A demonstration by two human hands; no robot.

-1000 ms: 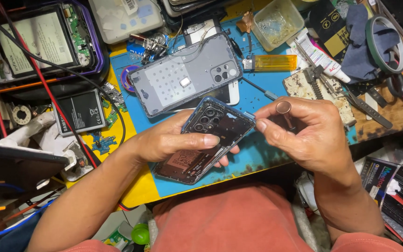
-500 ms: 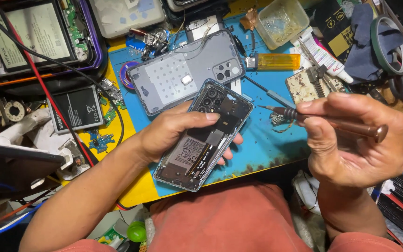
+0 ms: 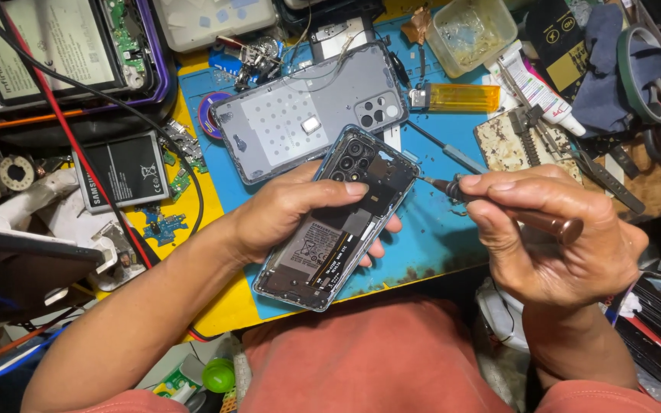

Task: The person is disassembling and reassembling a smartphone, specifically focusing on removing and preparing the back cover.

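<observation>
Blue-framed opened phone (image 3: 336, 222) lies at frame centre, gripped by the left hand (image 3: 288, 210), while the right hand (image 3: 556, 237) pinches a brown-handled screwdriver (image 3: 510, 208) touching its upper right edge.

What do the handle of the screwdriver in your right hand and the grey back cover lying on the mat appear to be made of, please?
The screwdriver handle looks like dark brown wood or wood-toned plastic, with a smooth, slightly glossy sheen; the tip is bare metal. The grey back cover looks like matte moulded plastic, judging by its dull, even surface and moulded camera openings. The blue mat seems to be rubbery silicone.
</observation>
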